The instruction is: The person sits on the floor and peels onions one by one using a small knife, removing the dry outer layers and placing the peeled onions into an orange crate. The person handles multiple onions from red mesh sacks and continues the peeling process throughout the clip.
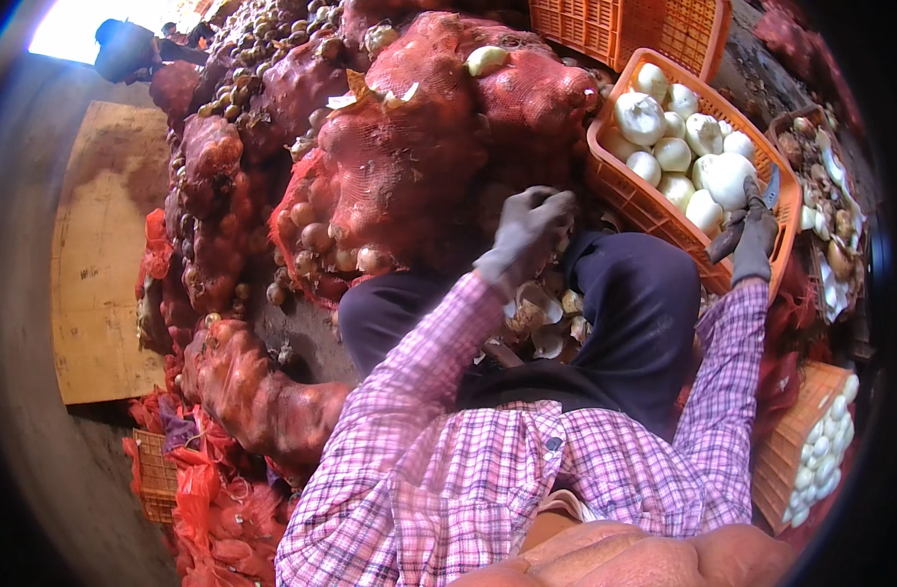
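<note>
My right hand (753, 235), in a dark grey glove, grips a knife with its blade (772, 186) pointing up beside the rim of an orange plastic crate (657, 209). Large and white, a peeled onion (729, 181) lies against the fingers of that hand; whether they hold it too is unclear. Several other peeled onions (672, 154) fill the crate. My left hand (533, 227), gloved in lighter grey, is above my lap, in front of a red mesh sack of onions (411, 161). Its fingers are curled, and their inner side is hidden.
Onion skins (536, 312) lie between my legs. More mesh sacks (228, 381) surround me at the left. A second crate of peeled onions (815, 447) stands at the right, near a container of scraps (822, 198). Another person (129, 51) is at the far upper left.
</note>
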Action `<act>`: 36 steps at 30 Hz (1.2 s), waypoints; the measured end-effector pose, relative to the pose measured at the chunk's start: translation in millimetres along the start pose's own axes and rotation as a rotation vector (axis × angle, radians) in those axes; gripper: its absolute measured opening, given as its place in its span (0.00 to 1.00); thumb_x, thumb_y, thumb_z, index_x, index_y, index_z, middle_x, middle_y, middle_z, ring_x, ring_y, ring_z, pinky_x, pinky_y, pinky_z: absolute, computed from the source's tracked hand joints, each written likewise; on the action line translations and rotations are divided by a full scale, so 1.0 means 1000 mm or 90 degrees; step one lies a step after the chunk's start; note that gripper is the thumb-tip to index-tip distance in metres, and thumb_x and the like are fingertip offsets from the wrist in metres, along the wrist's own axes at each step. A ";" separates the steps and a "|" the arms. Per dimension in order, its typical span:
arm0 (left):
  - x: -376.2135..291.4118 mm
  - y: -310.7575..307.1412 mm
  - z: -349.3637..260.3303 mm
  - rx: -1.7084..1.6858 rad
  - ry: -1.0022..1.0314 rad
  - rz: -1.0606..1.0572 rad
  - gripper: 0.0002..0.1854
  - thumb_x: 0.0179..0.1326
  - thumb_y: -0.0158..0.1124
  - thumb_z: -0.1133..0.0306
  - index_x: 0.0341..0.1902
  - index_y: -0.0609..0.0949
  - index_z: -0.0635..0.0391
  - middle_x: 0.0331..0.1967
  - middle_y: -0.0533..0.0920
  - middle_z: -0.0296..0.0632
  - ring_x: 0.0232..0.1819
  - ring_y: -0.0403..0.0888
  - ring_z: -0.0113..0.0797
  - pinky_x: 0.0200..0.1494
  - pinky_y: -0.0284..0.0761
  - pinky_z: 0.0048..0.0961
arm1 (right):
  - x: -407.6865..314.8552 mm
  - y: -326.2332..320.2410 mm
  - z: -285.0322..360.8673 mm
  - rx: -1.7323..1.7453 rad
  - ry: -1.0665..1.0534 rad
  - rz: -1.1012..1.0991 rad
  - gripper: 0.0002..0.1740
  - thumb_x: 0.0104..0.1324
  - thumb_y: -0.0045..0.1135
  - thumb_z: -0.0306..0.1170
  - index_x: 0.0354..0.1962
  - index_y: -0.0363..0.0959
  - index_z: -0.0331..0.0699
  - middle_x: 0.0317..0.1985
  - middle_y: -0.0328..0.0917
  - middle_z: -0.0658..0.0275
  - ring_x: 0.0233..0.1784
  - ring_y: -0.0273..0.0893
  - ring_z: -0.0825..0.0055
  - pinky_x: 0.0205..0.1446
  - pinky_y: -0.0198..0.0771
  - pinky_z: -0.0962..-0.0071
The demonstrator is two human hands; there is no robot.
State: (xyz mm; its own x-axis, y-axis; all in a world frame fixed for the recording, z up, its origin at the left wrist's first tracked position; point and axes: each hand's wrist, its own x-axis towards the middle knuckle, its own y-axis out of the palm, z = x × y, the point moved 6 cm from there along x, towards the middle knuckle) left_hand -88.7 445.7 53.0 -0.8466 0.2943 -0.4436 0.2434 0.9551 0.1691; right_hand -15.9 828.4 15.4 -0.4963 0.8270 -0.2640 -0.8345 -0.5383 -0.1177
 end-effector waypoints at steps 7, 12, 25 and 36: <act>-0.040 -0.132 0.007 -0.025 0.098 -0.172 0.10 0.59 0.57 0.77 0.45 0.80 0.61 0.29 0.82 0.39 0.29 0.79 0.27 0.35 0.76 0.22 | -0.023 0.056 0.020 -0.078 -0.160 0.149 0.20 0.67 0.54 0.42 0.48 0.78 0.35 0.20 0.77 0.63 0.14 0.65 0.82 0.18 0.60 0.78; -0.096 -0.210 -0.035 -0.066 0.225 -0.247 0.11 0.61 0.62 0.71 0.45 0.81 0.62 0.28 0.84 0.44 0.28 0.83 0.31 0.34 0.79 0.26 | -0.130 0.126 0.042 -0.134 -0.295 0.411 0.22 0.74 0.39 0.42 0.56 0.73 0.41 0.31 0.81 0.62 0.14 0.66 0.86 0.18 0.62 0.83; -0.137 -0.388 0.192 0.105 -0.012 -0.532 0.22 0.61 0.65 0.58 0.50 0.79 0.63 0.42 0.84 0.44 0.42 0.81 0.32 0.43 0.76 0.25 | -0.250 0.233 -0.013 -0.292 -0.090 0.651 0.19 0.71 0.49 0.41 0.50 0.77 0.38 0.27 0.79 0.68 0.15 0.63 0.89 0.19 0.56 0.87; 0.008 -0.523 0.219 0.268 0.072 -0.706 0.29 0.52 0.67 0.59 0.57 0.76 0.61 0.53 0.80 0.52 0.54 0.78 0.44 0.57 0.72 0.32 | -0.287 0.423 -0.035 -0.447 -0.607 0.692 0.20 0.70 0.50 0.40 0.57 0.72 0.45 0.30 0.80 0.61 0.27 0.77 0.73 0.31 0.70 0.71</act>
State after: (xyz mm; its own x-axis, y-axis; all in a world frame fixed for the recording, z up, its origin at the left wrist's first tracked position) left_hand -119.2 -44.1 -232.3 -0.7248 -0.6842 -0.0815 -0.5299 0.6291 -0.5687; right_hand -218.5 357.7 7.3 -0.9368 -0.3286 0.1203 0.1326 -0.6516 -0.7469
